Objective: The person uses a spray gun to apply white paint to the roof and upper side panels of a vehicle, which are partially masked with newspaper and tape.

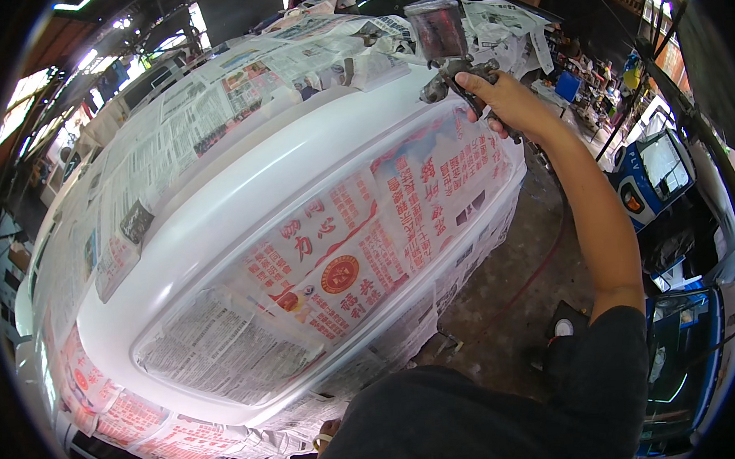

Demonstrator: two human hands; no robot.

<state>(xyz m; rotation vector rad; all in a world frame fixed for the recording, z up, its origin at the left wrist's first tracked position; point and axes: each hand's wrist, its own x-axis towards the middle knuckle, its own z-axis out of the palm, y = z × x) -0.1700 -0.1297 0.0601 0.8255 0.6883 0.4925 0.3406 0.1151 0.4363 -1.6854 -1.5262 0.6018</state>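
My right hand [497, 101] is wrapped around a paint spray gun [438, 87], thumb along its top. A cup stained dark red [438, 33] stands on the gun. The gun's nozzle end points left, close above the far end of a glossy white vehicle body panel [242, 182]. Newspaper [339, 247] with red and black print covers the window area within the white frame. At the lower edge, beside my dark shirt, a small patch of skin with a pale band [326, 435] shows; it may belong to my left hand, but no fingers can be made out.
More newspaper sheets [222, 92] cover the vehicle beyond the white panel. A thin red hose [541, 263] runs over the dark floor [501, 281] at right. Blue vehicle parts with glass [656, 172] stand along the right side. Cluttered shelves with a blue box [569, 85] are farther back.
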